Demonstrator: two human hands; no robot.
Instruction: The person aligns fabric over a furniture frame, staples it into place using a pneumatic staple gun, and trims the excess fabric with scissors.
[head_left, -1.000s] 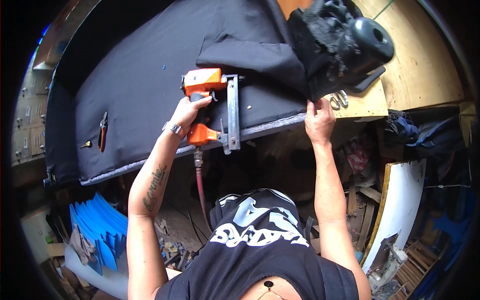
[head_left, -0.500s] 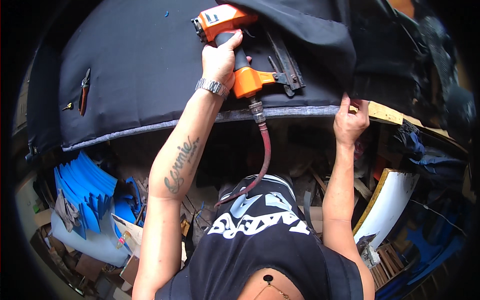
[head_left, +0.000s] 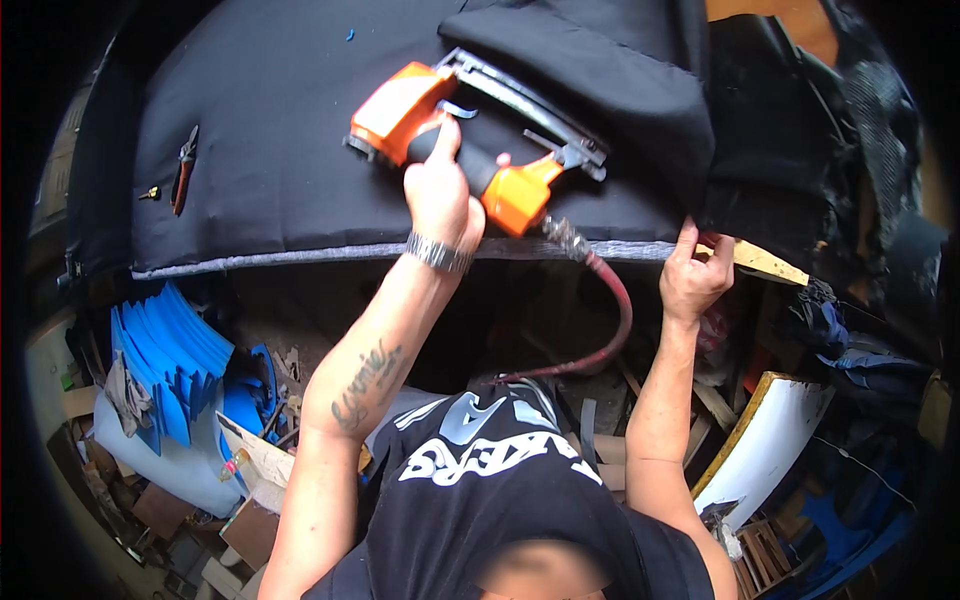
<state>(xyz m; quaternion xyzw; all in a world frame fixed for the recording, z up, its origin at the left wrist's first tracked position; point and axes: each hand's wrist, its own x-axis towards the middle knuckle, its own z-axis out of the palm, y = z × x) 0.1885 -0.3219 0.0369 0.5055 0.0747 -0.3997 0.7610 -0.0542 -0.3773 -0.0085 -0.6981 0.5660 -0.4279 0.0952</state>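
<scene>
My left hand (head_left: 440, 195) is wrapped round the black grip of an orange pneumatic staple gun (head_left: 522, 197), held over black fabric (head_left: 290, 150). The gun's long metal magazine slants down to the right, and a red air hose (head_left: 622, 305) hangs from its base. At the fabric's front edge, my right hand (head_left: 697, 280) pinches the hem of a loose black flap (head_left: 600, 80) between thumb and fingers. Beside those fingers shows a bare wooden rail (head_left: 770, 262). Grey padding (head_left: 300, 257) lines the front edge.
Pliers-like hand cutters (head_left: 184, 170) and a small yellow-and-black piece (head_left: 150, 193) lie on the fabric at left. Blue curved sheets (head_left: 175, 350) and wood scraps fill the lower left. A white curved panel (head_left: 770, 440) leans at lower right.
The staple gun has turned in my left hand, its nose swinging round to the right and its hose end moving right. My right hand keeps its pinch on the flap's hem.
</scene>
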